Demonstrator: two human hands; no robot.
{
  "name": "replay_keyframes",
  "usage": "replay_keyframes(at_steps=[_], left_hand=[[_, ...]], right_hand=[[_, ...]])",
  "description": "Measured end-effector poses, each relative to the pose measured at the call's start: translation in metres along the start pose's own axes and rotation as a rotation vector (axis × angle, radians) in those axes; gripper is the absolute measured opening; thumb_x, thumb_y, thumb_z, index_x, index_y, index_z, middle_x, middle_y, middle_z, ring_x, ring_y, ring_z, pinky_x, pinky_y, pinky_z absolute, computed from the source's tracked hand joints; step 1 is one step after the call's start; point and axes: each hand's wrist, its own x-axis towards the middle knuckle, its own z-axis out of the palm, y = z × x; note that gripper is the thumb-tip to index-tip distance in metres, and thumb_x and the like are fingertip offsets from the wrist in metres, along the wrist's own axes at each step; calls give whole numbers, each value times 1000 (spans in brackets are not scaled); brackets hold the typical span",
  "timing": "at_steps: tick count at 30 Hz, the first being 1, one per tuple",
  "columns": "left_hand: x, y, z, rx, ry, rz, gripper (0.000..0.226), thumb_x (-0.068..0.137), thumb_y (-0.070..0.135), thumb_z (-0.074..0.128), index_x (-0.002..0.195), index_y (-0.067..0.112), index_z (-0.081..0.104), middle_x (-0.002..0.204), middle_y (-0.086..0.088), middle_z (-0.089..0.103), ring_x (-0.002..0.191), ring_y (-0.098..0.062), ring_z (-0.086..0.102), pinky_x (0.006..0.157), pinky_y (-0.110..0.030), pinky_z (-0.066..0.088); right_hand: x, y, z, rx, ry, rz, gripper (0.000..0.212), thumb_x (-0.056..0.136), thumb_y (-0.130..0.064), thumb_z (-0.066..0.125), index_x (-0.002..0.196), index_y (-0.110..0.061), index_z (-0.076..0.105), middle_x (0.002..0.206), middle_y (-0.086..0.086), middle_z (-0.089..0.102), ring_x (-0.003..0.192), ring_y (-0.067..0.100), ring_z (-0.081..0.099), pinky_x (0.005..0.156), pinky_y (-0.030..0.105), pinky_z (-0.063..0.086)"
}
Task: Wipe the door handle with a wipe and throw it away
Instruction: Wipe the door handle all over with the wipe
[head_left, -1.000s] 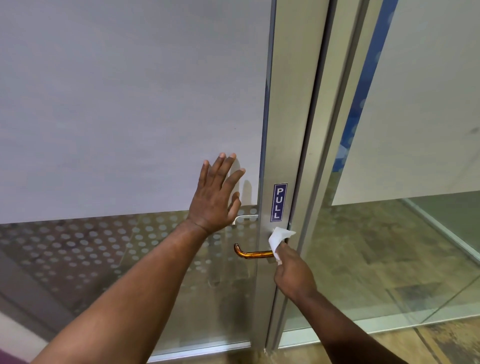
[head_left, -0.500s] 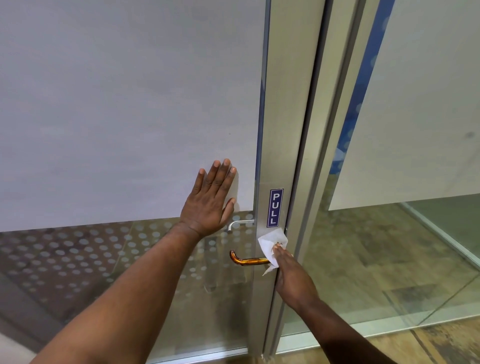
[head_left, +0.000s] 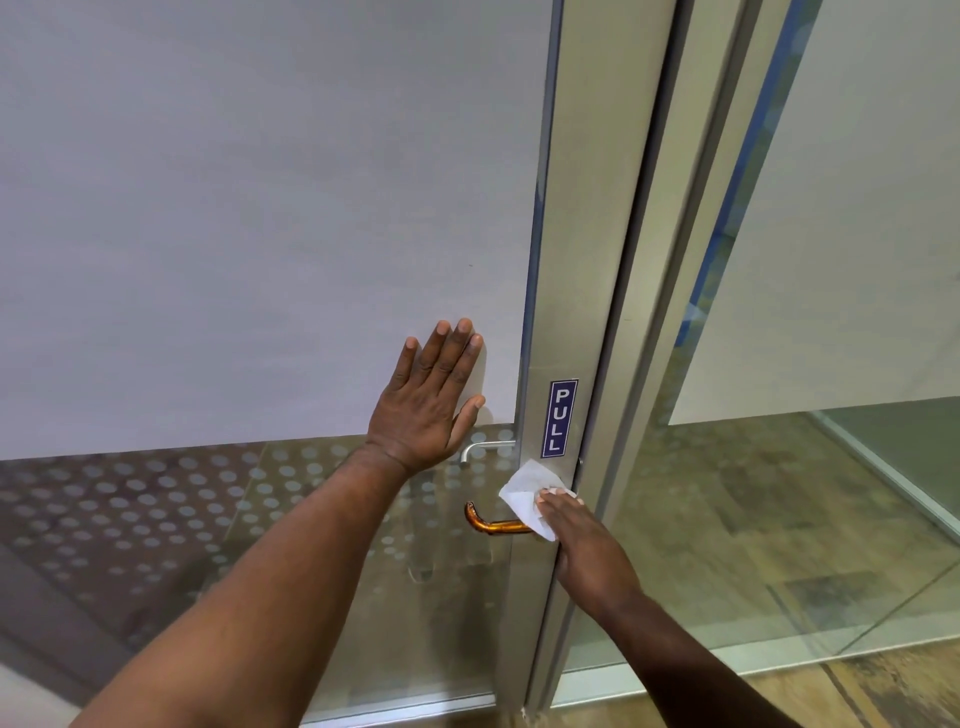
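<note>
A copper-coloured lever door handle (head_left: 491, 524) sticks out to the left from the metal stile of a glass door. My right hand (head_left: 582, 545) presses a white wipe (head_left: 527, 496) against the handle's base, where it meets the stile; the wipe hides that end of the handle. My left hand (head_left: 428, 405) lies flat on the frosted glass panel, fingers together and pointing up, just left of and above the handle. A second, silver handle (head_left: 485, 448) shows through the glass behind it.
A blue PULL sticker (head_left: 560, 418) sits on the metal door stile (head_left: 582, 260) above the handle. To the right stands a second frame post and a glass partition (head_left: 831, 467) with wood-look floor behind. The lower glass carries a dotted frosting pattern (head_left: 156, 493).
My right hand has slid the wipe left and slightly up onto the handle's base. My left hand has brought its fingers together and stays flat on the glass.
</note>
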Motion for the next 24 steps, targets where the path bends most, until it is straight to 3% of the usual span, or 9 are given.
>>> replay_keyframes(at_steps=[9,13,17,21,24], left_hand=[[-1,0,1,-9,9,6,74,104,45,33,161,12,-2,168,-4,-19,156,-22,-17,126,-43,-8],[0,0,2,1,34,8,74,104,46,32,161,13,-4,167,-4,-22,155,-22,-18,126,-43,-9],[0,0,4,5,48,9,74,105,46,30,161,13,-4,167,-4,-22,155,-22,-18,126,-43,-9],[0,0,5,3,39,3,73,104,46,30,161,13,-3,167,-5,-21,155,-22,-18,126,-43,-11],[0,0,6,4,42,3,73,104,46,31,161,13,-3,168,-5,-20,156,-22,-17,126,-43,-10]], right_hand=[[5,-1,-2,10,46,-46,74,64,23,61,132,-6,65,136,9,63,129,30,55,111,38,40],[5,3,-7,-94,40,-152,75,54,21,68,124,-7,70,129,7,69,120,31,63,109,47,39],[5,5,-7,-144,42,-186,72,57,19,69,124,-7,70,130,10,68,123,31,63,111,56,37],[6,8,-8,-189,35,-243,72,58,16,71,126,-9,69,132,8,67,124,28,62,114,48,38],[9,7,-9,-228,11,-303,67,63,10,66,127,-10,68,132,7,67,123,26,62,110,51,42]])
